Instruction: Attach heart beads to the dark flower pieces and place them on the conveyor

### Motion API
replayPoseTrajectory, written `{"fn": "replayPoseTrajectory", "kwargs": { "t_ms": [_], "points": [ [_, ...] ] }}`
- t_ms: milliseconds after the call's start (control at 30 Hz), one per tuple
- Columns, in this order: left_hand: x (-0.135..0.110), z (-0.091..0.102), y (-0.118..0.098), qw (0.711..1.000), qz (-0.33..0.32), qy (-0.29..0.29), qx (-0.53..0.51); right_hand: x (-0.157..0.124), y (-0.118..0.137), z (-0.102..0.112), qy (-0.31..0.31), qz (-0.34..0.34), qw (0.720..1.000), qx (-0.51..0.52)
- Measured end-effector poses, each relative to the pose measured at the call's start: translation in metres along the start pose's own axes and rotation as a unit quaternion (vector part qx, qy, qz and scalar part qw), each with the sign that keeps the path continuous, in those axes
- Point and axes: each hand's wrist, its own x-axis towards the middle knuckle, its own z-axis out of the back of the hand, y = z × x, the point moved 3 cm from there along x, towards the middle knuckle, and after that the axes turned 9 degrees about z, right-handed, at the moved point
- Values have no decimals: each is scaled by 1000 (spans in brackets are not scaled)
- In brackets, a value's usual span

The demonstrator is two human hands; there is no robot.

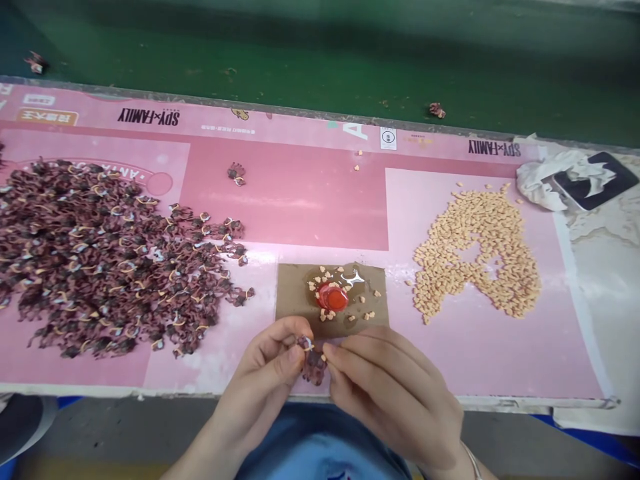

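Observation:
My left hand (267,373) pinches a small purplish-brown figurine (314,370) with a pale patch and a yellowish band, near the table's front edge. Close against it, my right hand (393,390) has thumb and forefinger closed on a tiny beige piece (323,358); whether this piece touches the figurine I cannot tell. Just beyond my fingers lies a brown card (293,300) with a clear wet puddle, a round red blob (333,298) and several beige bits scattered on it.
A large heap of similar figurines (120,267) covers the left side. To the right spreads a pile of beige pieces (480,247). Crumpled white tissue (545,177) lies by a black tray (607,180). A green surface (300,60) runs behind the pink table sheet (310,193).

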Motion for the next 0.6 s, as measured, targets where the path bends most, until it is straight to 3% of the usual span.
{"fn": "replayPoseTrajectory", "kwargs": {
  "t_ms": [233,400,467,600],
  "points": [
    [0,-8,3,996,-41,-73,18,-1,15,-2,16,20,995,-94],
    [-9,-19,10,997,-54,-41,22,4,22,2,-6,9,1000,-14],
    [-13,-22,14,996,-69,-44,26,1,21,4,-7,-11,1000,10],
    [-10,-29,24,996,-38,-68,-38,-12,14,5,-9,-40,999,35]
  ]
}}
